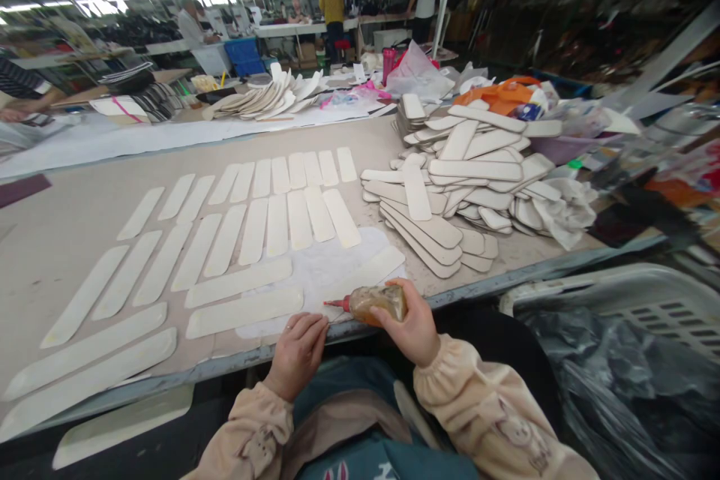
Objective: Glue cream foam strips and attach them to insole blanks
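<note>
My right hand (413, 322) is wrapped round a squeeze bottle (374, 305) of amber liquid, tilted on its side with its red nozzle (339, 304) pointing left. Close by the nozzle tip, my left hand (301, 352) has its fingers pressed together at the table's front edge. What they pinch, if anything, is too small to make out. Just beyond the bottle, a pale rounded strip (365, 274) lies on a white sheet (315, 262). To the left, several cream strips (244, 311) are spread in rows on the table.
A heap of white padded strips (475, 169) covers the table's right side. A plastic basket (613, 292) with grey plastic stands at my right. Farther back are a stack of pale pieces (270, 97), plastic bags (419, 75) and a blue crate (244, 56). Several people are in the background.
</note>
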The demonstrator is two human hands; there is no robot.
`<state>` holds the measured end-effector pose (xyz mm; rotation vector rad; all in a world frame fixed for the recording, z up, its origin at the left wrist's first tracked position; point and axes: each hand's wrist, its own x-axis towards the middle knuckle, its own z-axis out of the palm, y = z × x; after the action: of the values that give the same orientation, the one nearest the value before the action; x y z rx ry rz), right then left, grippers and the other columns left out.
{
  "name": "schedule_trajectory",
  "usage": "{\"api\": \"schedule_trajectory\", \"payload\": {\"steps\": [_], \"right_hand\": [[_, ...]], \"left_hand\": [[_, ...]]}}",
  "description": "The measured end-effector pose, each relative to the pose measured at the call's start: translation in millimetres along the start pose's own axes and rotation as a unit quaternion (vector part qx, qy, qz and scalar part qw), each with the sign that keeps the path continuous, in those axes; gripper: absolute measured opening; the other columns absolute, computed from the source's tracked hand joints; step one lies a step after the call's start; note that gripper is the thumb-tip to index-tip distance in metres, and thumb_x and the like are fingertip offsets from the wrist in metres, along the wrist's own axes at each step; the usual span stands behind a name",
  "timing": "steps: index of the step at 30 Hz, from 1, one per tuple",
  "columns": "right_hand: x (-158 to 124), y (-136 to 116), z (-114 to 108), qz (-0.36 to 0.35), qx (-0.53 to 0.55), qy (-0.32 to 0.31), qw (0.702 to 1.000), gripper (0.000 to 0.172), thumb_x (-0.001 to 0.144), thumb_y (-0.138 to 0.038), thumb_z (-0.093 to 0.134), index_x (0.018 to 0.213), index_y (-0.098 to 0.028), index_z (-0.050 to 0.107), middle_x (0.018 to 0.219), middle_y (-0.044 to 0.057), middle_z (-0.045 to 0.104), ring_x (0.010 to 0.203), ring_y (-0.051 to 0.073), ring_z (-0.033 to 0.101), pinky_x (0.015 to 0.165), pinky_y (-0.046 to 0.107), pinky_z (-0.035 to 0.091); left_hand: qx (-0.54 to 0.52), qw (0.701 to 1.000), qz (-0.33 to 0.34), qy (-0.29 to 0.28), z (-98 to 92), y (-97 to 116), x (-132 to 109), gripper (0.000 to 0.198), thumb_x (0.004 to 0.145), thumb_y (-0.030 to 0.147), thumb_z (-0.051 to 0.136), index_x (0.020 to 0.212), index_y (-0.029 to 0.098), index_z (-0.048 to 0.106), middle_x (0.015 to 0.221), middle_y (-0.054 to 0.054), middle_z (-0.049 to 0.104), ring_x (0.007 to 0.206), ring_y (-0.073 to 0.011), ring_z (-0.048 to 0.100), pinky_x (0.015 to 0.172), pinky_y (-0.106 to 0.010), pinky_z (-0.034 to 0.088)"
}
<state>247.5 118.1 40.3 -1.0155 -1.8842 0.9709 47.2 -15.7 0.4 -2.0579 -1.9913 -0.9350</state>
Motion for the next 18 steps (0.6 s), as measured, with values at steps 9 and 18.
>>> {"api": "schedule_trajectory", "payload": {"steps": [9,18], "right_hand": [[-3,-1,-9,0.013,-0.019,-0.025,0.999,0.038,0.071,-0.035,0.067,0.103,-0.02,0.052,0.092,0.003,0.061,0.083,0.021,0.06,0.079,0.033,0.05],[4,7,-36,0.043,-0.037,0.008,0.998,0.036,0.072,-0.038,0.066,0.1,-0.02,0.053,0.088,0.002,0.062,0.079,0.02,0.06,0.074,0.031,0.05]], "left_hand": [[0.002,1.0,0.013,0.008,-0.1,0,3,0.023,0.081,0.012,0.056,0.102,0.018,0.063,0.096,-0.007,0.065,0.089,-0.0181,0.057,0.084,-0.037,0.049],[-0.006,1.0,0.004,0.009,1.4,-1,2,0.021,0.081,0.012,0.057,0.1,0.019,0.063,0.094,-0.006,0.065,0.088,-0.0175,0.056,0.084,-0.036,0.048]]}}
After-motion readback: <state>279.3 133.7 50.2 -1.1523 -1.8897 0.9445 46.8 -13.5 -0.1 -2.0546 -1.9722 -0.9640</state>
